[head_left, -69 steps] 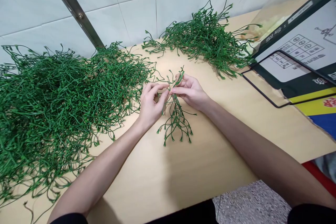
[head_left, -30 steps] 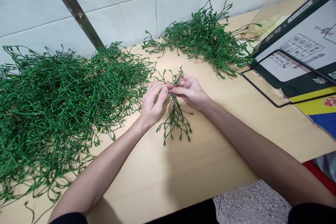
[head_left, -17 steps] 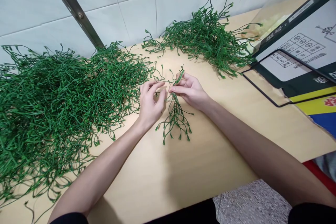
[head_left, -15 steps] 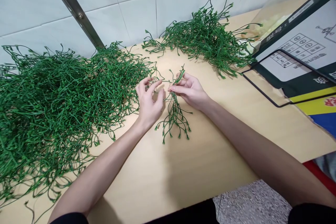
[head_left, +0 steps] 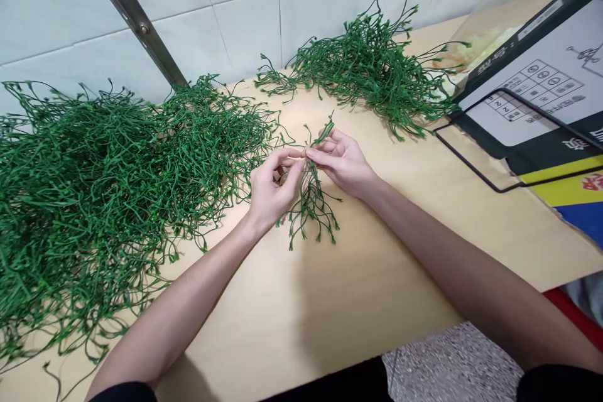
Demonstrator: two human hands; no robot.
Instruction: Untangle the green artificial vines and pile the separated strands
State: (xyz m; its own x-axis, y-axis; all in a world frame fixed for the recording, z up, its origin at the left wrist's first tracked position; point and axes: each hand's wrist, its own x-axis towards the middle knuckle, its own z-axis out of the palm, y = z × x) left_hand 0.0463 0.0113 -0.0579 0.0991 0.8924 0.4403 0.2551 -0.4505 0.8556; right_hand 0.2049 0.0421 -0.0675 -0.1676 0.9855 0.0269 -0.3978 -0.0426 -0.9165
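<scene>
A small bunch of green plastic-looking sprigs (head_left: 311, 204) hangs from my fingers at the middle of the table, its forked tips pointing towards me. My right hand (head_left: 343, 163) pinches it near the top, where a thicker green stem end sticks up past the fingers. With thumb and forefinger closed, my left hand (head_left: 277, 188) grips the same bunch from the left side. The fingertips of both hands nearly meet there, and they hide the spot where the stems come together.
A large heap of green sprigs (head_left: 117, 195) spreads over the table's left side. A smaller pile (head_left: 372, 69) lies at the back by the tiled wall (head_left: 330, 12). On the right are a printed box (head_left: 541, 94), a black wire frame (head_left: 471, 160) and a clear jar (head_left: 499, 6). A metal post (head_left: 144, 28) stands back left.
My left hand has moved slightly right, and its spread thumb and fingers have closed on the bunch beside my right fingertips. The hanging tips have shifted a little left and up.
</scene>
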